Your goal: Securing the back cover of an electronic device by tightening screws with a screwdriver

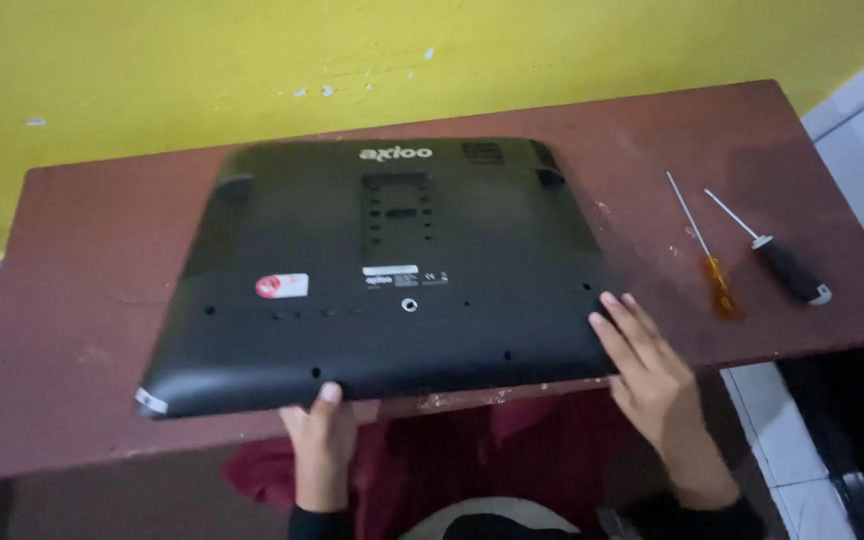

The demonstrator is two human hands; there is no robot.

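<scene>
Brown table (72, 300), black face-down monitor (382, 270) with screw holes, stickers.

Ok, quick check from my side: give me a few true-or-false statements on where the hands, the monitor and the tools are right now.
1. The black monitor lies back side up on the brown table. True.
2. The left hand holds a screwdriver. False: it grips the monitor's near edge, thumb on top.
3. The right hand rests on the monitor's near right corner. True.
4. Two screwdrivers lie to the monitor's left. False: the orange-handled screwdriver and the black-handled screwdriver lie to its right.
5. The wall behind is yellow. True.
</scene>
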